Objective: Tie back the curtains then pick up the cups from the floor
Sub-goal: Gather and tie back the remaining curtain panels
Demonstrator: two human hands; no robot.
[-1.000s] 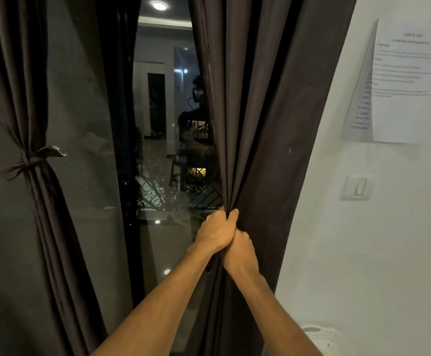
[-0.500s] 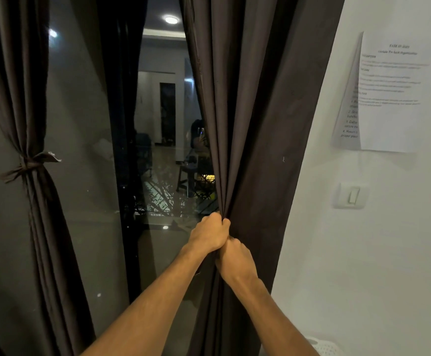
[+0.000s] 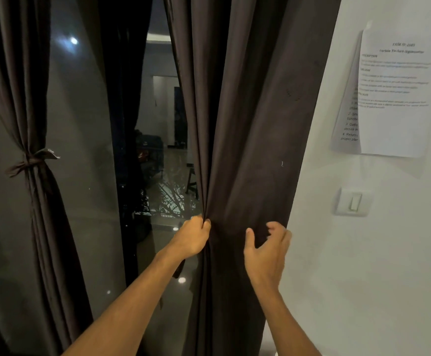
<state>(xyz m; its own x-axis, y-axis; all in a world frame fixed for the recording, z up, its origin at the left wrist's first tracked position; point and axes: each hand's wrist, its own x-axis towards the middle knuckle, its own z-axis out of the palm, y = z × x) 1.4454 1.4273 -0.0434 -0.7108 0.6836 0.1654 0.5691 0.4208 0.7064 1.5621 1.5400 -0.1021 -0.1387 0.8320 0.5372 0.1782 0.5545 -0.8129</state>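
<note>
One left hand [image 3: 192, 238], fingertips hidden in folds of the right curtain [image 3: 247, 124]

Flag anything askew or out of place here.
The white printed paper sheet on the white wall hangs tilted, with another sheet poking out behind its left edge. Nothing else stands out.

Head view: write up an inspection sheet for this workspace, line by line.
Surface: nothing seen; the floor is out of frame.
Job's things: left curtain gathered and tied with a fabric tie; right curtain hangs untied; cups nothing seen.
Clutter: nothing seen.
Hands: left hand grips the right curtain's bunched inner edge; right hand spread before the cloth, holding nothing.
Cables: nothing seen.
Surroundings: glass door, white wall with printed sheets and light switch.
</note>
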